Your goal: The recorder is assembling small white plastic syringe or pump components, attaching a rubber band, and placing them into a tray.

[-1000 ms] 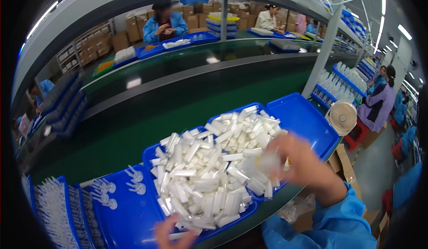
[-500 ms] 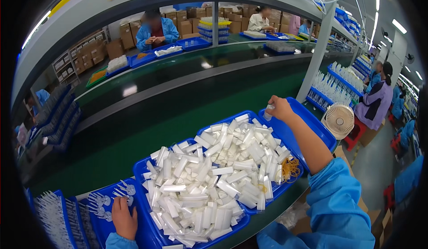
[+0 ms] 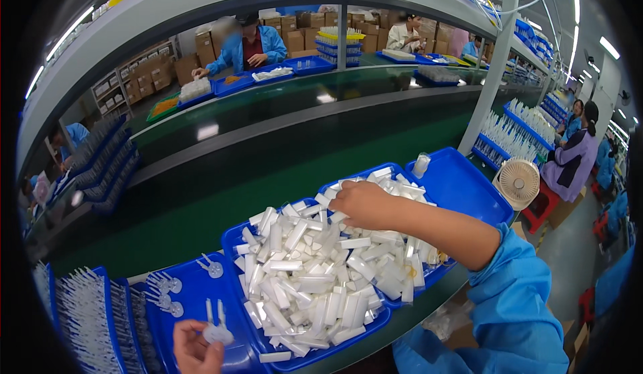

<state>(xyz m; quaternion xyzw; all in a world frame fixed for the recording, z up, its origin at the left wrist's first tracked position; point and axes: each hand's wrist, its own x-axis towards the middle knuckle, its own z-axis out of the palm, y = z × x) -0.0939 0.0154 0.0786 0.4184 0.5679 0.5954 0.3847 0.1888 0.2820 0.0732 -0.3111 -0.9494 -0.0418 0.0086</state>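
My left hand (image 3: 194, 347) grips a clear plastic piece (image 3: 218, 332) with a round base and two thin prongs pointing up. It is over a blue tray (image 3: 194, 290) where several similar pronged pieces (image 3: 162, 292) lie. My right hand (image 3: 365, 205) is at the far part of a heap of white wedge-shaped pieces (image 3: 301, 277) in clear wrappers. Its fingers are curled down among them; the fingertips are hidden, so what they pinch does not show. A clear bag-like or cup-like item (image 3: 421, 165) sits at the left corner of the right blue tray (image 3: 462, 183).
Stacked trays of pronged pieces (image 3: 87, 320) stand at the left. A beige fan (image 3: 518, 181) and more filled trays (image 3: 512, 133) are at the right, beyond a metal post (image 3: 492, 72). A green conveyor belt (image 3: 268, 166) runs behind; co-workers (image 3: 261, 42) sit across it.
My right hand has left the clear item at the right tray and moved left into the white heap. My left hand has picked up a pronged piece and drawn it nearer.
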